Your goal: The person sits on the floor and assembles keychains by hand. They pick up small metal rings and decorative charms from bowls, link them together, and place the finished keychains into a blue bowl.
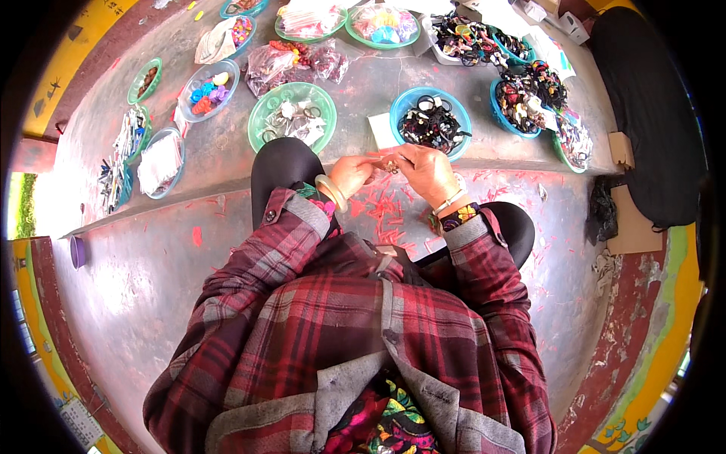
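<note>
My left hand (352, 175) and my right hand (429, 174) meet in front of my knees, fingers closed in pinches. Between their fingertips is a small brownish-gold ornament (391, 166), with a thin pinkish strip beside it at the left fingers. Its exact kind is too small to make out. Just beyond my right hand stands a blue bowl (467, 136) of black hair ties with small white pieces. A green bowl (257, 117) with scissors and pale items lies beyond my left knee. Pink-red scraps (386, 219) litter the floor below my hands.
A raised concrete ledge (363, 68) carries the bowls. Blue bowls of hair ties (529, 98) stand at the right, a bowl of coloured pieces (206, 94) and a bowl of white packets (160, 163) at the left. Bags of dark red items (295, 64) lie behind.
</note>
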Action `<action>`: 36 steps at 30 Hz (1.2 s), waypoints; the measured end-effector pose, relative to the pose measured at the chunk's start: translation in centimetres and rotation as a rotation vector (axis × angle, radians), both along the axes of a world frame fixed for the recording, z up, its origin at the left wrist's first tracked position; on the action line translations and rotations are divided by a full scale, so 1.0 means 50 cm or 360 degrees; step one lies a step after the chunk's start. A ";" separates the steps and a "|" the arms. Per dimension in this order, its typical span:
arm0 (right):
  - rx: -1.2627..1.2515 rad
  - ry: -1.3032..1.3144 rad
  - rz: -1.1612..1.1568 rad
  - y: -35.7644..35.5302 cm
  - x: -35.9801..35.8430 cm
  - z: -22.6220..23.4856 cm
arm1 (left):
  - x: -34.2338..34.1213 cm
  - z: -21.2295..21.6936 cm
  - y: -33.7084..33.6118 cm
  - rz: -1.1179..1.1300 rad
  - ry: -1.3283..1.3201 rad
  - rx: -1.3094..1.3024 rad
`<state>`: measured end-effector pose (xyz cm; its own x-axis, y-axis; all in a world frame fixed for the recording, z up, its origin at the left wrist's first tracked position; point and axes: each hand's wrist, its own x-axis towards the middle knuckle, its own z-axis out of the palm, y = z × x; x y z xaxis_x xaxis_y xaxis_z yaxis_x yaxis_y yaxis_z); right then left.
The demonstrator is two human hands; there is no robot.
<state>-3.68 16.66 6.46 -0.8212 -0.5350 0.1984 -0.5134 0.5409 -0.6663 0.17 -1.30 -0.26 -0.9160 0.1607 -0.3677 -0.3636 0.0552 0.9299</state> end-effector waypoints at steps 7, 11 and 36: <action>0.0021 0.0080 -0.0006 0.002 -0.003 -0.018 | -0.004 -0.037 0.003 -0.0120 0.0258 -0.0240; -0.0263 -0.0728 -0.0282 0.014 -0.021 -0.009 | -0.001 -0.020 0.003 0.0036 0.0108 0.0157; -0.0073 0.0428 -0.0109 -0.025 0.021 -0.015 | 0.013 0.072 0.008 0.0121 0.0060 0.0385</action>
<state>-2.61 15.40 5.71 -0.7695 -0.4658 0.4370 -0.6386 0.5527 -0.5354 0.82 -0.89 3.33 -0.9412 0.1697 -0.2920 -0.3227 -0.1968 0.9258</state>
